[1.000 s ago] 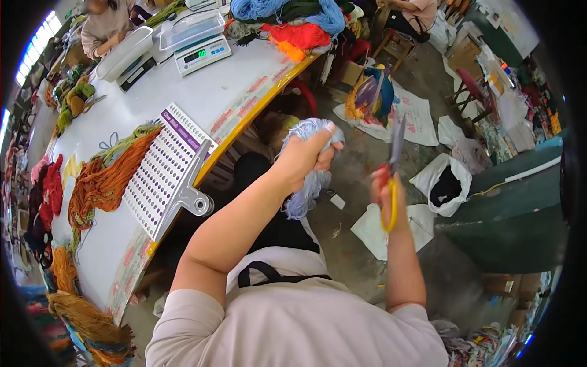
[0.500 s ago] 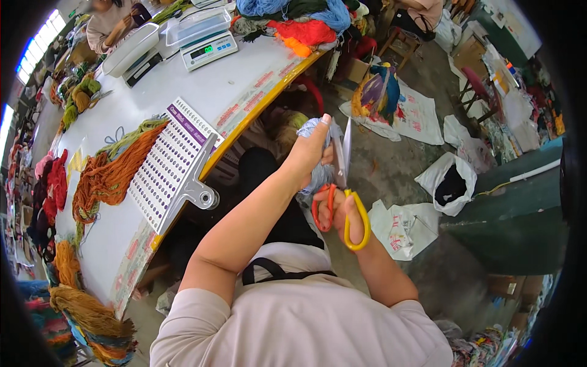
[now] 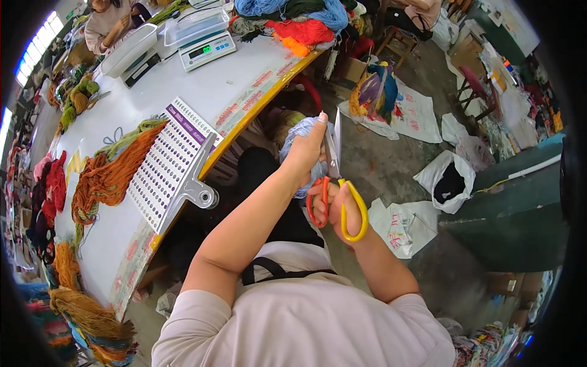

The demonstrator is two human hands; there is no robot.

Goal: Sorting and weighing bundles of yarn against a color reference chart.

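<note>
In front of my body, my left hand [image 3: 306,150] is closed around a bundle of pale blue yarn [image 3: 290,139], its thumb stretched along the top. Strands hang below the fist. My right hand [image 3: 334,205] grips scissors [image 3: 359,226] with one red and one yellow handle. Their blades are parted and point away from me, right beside the left hand's fingers and the yarn. Whether a strand lies between the blades cannot be made out. Part of the yarn is hidden behind the left hand.
Left of me is a white table [image 3: 156,92] with a yellow edge, bearing a clipboard [image 3: 168,165], orange yarn [image 3: 113,174], a scale [image 3: 208,52] and colourful yarn piles [image 3: 299,30]. A white sack [image 3: 461,205] stands on the floor at right. Another person [image 3: 110,30] sits across the table.
The scissors and my right hand have shifted slightly left, closer to the yarn, and the blades look narrower apart. The yarn bundle has swung a little left in my left hand.
</note>
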